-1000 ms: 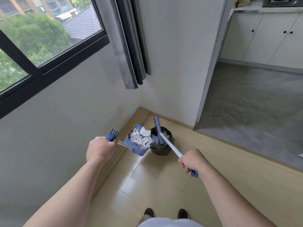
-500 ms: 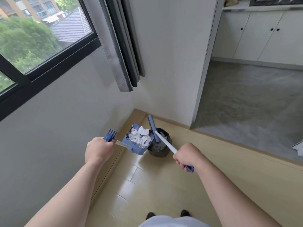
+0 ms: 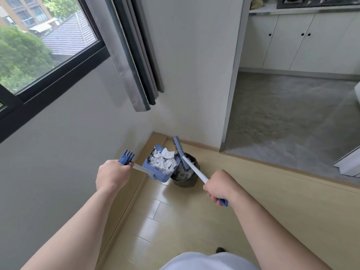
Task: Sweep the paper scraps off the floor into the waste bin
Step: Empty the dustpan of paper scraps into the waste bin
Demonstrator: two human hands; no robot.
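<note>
A blue dustpan [image 3: 158, 174] full of white paper scraps [image 3: 163, 160] hangs tilted beside the rim of a dark round waste bin [image 3: 186, 180] in the room's corner. My left hand [image 3: 112, 175] grips the dustpan's long handle near its blue comb end. A broom [image 3: 191, 167] with a white shaft and blue head reaches across the bin's opening, its head against the far wall's skirting. My right hand [image 3: 219, 187] grips the broom's handle near its blue tip. Some paper lies inside the bin.
The bin stands in a corner between the window wall on the left and a white wall with a grey curtain [image 3: 134, 55]. Beige floor tiles [image 3: 175, 221] run toward me. A grey-floored kitchen [image 3: 292, 106] with white cabinets opens on the right.
The dustpan has lifted and tipped a little closer to the bin. Both hands keep their grips, and the view has shifted slightly.
</note>
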